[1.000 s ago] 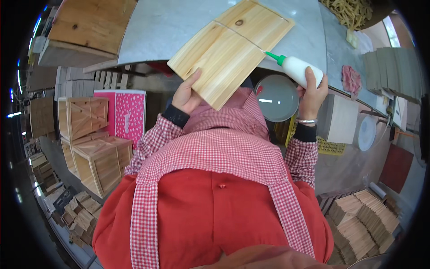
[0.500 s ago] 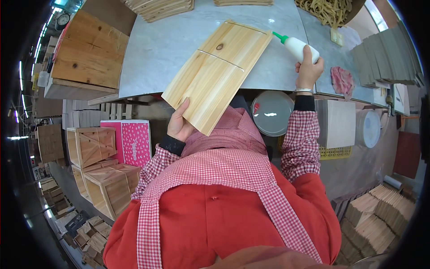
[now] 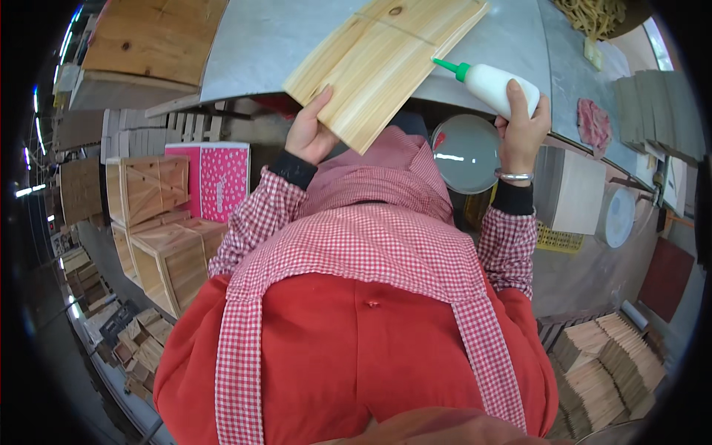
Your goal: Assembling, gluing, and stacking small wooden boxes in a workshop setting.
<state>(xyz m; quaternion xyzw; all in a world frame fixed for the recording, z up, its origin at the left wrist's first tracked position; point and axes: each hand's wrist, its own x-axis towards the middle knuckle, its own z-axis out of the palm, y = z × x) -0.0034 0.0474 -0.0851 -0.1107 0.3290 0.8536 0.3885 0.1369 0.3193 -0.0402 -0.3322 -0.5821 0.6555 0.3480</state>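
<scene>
A pale wooden board (image 3: 378,67) with a dark knot and a crosswise groove is tilted over the table's front edge. My left hand (image 3: 311,127) grips its near left corner, thumb on top. My right hand (image 3: 523,130) is wrapped round a white glue bottle (image 3: 498,85) with a green nozzle. The nozzle's tip is at the board's right edge, pointing left; whether it touches the wood I cannot tell. The board's far end runs out of the picture at the top.
The grey table (image 3: 259,52) carries a wooden box (image 3: 148,44) at left, a pink cloth (image 3: 594,127) and stacked grey panels (image 3: 656,107) at right. Below its front edge stands a round lidded bucket (image 3: 466,159). Wooden crates (image 3: 174,256) are at lower left, stacked boards (image 3: 608,371) at lower right.
The nozzle has gone from the board's far right corner to partway along its right edge, nearer me. The whole view has shifted, so the table sits higher in the picture. Both grips are unchanged.
</scene>
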